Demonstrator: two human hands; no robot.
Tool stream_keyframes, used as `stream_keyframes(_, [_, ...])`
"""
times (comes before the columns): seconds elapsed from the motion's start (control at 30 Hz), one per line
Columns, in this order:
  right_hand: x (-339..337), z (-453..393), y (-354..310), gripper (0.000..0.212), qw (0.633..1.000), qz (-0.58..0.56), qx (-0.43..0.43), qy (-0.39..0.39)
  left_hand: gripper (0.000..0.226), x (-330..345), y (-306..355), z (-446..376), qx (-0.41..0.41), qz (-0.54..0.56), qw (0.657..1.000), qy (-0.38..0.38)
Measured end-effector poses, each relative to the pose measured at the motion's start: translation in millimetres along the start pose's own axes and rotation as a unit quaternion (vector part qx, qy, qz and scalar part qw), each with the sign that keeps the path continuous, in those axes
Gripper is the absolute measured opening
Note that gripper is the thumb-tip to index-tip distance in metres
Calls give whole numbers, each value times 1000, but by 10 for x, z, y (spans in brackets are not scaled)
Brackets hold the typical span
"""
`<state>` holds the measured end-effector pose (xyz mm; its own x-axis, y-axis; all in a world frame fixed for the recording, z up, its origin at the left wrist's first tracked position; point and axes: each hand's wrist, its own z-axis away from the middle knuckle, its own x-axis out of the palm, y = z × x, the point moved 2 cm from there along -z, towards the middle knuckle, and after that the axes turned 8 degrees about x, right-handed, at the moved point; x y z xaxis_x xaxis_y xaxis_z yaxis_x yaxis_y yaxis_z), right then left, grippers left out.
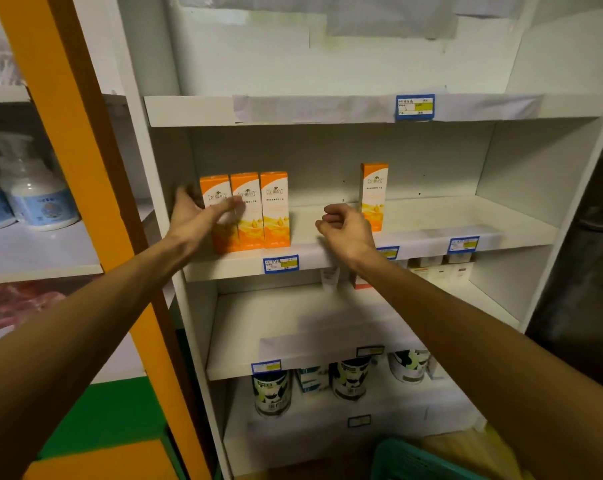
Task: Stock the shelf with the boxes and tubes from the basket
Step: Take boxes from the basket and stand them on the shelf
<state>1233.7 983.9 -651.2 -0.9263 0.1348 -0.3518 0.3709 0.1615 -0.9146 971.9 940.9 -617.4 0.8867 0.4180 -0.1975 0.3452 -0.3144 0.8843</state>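
Note:
Three orange boxes stand side by side at the left of the white shelf. A fourth orange box stands alone further right. My left hand lies with straight fingers across the front of the leftmost box, thumb at its left side. My right hand hovers over the shelf's front edge, just left of the lone box and apart from it, fingers curled and holding nothing. A corner of the teal basket shows at the bottom; its contents are hidden.
Black-and-white cans stand on a lower shelf. Small pale boxes sit on the shelf below the orange boxes, at the right. An orange post rises at the left, with white bottles on the neighbouring unit. Blue price tags line the shelf edges.

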Motion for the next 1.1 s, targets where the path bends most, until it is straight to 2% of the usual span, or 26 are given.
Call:
stream_keyframes(0.1, [-242,173,84,29,998,6,-28,56,104,-30,119,82,71,-73,993,59])
stream_keyframes(0.2, [-486,416,231,25,994,31,-45,92,98,64,259,314,170,-161,970,72])
stream_keyframes(0.3, [-701,719,543,23,992,49,-33,115,83,331,325,708,283,-205,933,85])
stream_keyframes(0.4, [-866,1081,1051,24,990,102,12,101,64,834,187,1210,373,-229,899,27])
stream_keyframes(0.5, [-999,1469,1727,31,983,153,95,42,56,1425,-131,1769,400,-212,885,-113])
stream_keyframes(0.57, [-1062,1708,2202,39,970,195,145,6,58,1793,-437,2141,358,-203,883,-227])
stream_keyframes(0.67, [-1099,2057,2920,40,942,204,264,-43,65,2253,-981,2636,245,-199,867,-385])
stream_keyframes(0.73, [-1107,2278,3367,40,925,198,320,-59,73,2508,-1369,2885,178,-221,831,-478])
stream_keyframes(0.8, [-1133,2488,3664,36,912,187,359,-69,74,2729,-1727,3090,138,-264,780,-550])
stream_keyframes(0.87, [-1151,2638,3933,31,908,136,390,-64,72,2933,-2028,3295,129,-303,724,-607])
stream_keyframes(0.97, [-1150,2767,4266,44,902,129,410,-52,73,3197,-2415,3567,74,-316,673,-665])
stream_keyframes(1.0, [-1132,2797,4369,40,898,132,417,-56,72,3272,-2549,3641,67,-323,660,-675])
stream_keyframes(1.1, [-1007,2866,4695,10,889,124,434,-80,66,3461,-2891,3818,42,-360,607,-707])
